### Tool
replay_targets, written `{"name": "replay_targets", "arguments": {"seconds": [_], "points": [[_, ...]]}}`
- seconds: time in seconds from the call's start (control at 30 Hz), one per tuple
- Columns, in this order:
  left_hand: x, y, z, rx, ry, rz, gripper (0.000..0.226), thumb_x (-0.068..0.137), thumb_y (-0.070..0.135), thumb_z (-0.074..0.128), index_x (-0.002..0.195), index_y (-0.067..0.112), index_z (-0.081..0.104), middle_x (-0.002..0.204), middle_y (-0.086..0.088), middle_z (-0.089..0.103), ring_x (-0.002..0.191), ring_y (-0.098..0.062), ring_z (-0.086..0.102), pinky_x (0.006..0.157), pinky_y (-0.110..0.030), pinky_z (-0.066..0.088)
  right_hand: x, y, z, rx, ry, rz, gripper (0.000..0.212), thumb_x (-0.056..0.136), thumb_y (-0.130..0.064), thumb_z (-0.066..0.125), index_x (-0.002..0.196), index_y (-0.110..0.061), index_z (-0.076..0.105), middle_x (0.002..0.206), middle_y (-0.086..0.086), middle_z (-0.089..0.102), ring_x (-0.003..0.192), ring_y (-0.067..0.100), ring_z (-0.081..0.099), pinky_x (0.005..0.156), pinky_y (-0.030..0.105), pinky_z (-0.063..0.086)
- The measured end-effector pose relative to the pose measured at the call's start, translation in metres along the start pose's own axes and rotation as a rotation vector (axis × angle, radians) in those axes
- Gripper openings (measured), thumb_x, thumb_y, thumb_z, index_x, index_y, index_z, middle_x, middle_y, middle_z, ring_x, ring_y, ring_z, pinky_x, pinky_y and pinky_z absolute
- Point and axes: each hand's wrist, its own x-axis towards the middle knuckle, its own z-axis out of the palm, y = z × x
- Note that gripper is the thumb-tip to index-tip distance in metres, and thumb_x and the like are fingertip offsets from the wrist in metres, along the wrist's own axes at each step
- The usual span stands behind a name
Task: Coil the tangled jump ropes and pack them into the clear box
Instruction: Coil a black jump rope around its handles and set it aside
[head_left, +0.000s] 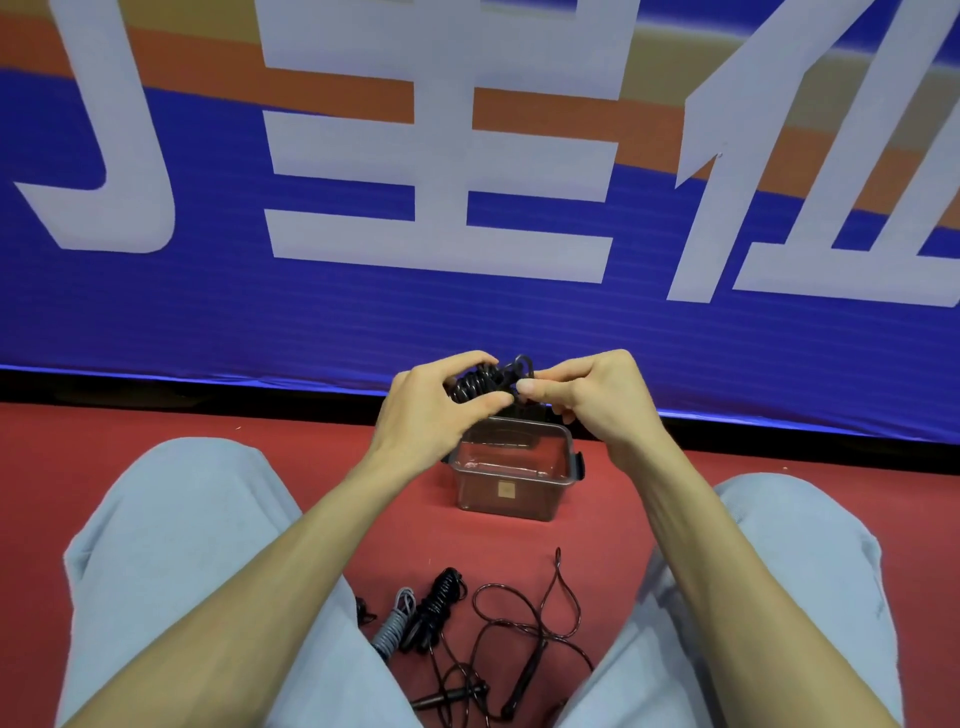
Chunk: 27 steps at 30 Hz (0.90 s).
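Holding a black coiled rope (480, 382) up above the open clear box (514, 470), left hand (436, 410) wrapped round the bundle, right hand (587, 395) pinching what looks like its loose end. More ropes (519, 639) lie tangled on the red floor (405, 519) between the knees.

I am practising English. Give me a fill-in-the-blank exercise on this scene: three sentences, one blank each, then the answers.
1. The left hand and the right hand hold one coiled rope, which is ____ in colour.
2. The clear box stands on a floor that is ____.
3. Beside the black bundle on the floor lies a smaller coil coloured ____.

Missing words: black; red; grey.
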Motion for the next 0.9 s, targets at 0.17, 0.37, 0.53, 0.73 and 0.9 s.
{"name": "replay_targets", "arguments": {"seconds": [0.17,0.37,0.53,0.73,0.9], "points": [[-0.001,0.002,0.009,-0.024,-0.017,-0.018,0.020,0.080,0.046,0.076,0.099,0.042,0.070,0.074,0.007,0.069,0.055,-0.009,0.054,0.054,-0.022,0.045,0.000,-0.002,-0.002,-0.212,0.030,-0.032,0.012,0.072,-0.026,0.083,0.081,-0.018,0.080,0.073,-0.005,0.074,0.071,0.002,0.066,0.060,0.017,0.046],[-0.002,0.003,0.011,-0.124,-0.061,-0.070,0.023,0.078,0.041,0.080,0.100,0.043,0.072,0.059,0.013,0.061,0.043,-0.001,0.046,0.046,-0.014,0.037,0.001,-0.007,-0.005,-0.322,-0.008,0.002,0.009,0.073,-0.026,0.083,0.079,-0.020,0.080,0.072,-0.004,0.073,0.070,0.005,0.064,0.055,0.018,0.043],[-0.002,-0.001,0.010,-0.006,-0.064,-0.022,0.041,0.071,0.041,0.085,0.110,0.041,0.071,0.086,0.005,0.058,0.060,-0.001,0.050,0.054,-0.007,0.036,0.003,-0.004,-0.011,-0.287,-0.070,0.078,0.005,0.072,-0.022,0.083,0.071,-0.019,0.079,0.074,-0.001,0.074,0.084,0.012,0.068,0.074,0.027,0.053],[-0.005,0.000,0.009,0.162,-0.034,0.138,0.041,0.078,0.042,0.079,0.118,0.044,0.067,0.091,0.010,0.051,0.081,-0.005,0.054,0.072,-0.030,0.048,0.001,-0.001,-0.004,-0.241,0.056,0.023,0.019,0.068,-0.032,0.086,0.063,-0.018,0.074,0.065,0.001,0.071,0.060,0.007,0.062,0.059,0.026,0.051],[-0.006,0.001,0.006,0.219,-0.025,0.159,0.042,0.078,0.045,0.077,0.119,0.042,0.067,0.095,0.009,0.052,0.086,-0.014,0.056,0.077,-0.037,0.051,0.003,0.001,0.003,-0.352,0.190,-0.072,0.040,0.059,-0.044,0.088,0.080,-0.021,0.062,0.064,-0.003,0.068,0.061,0.009,0.066,0.059,0.025,0.052]]}}
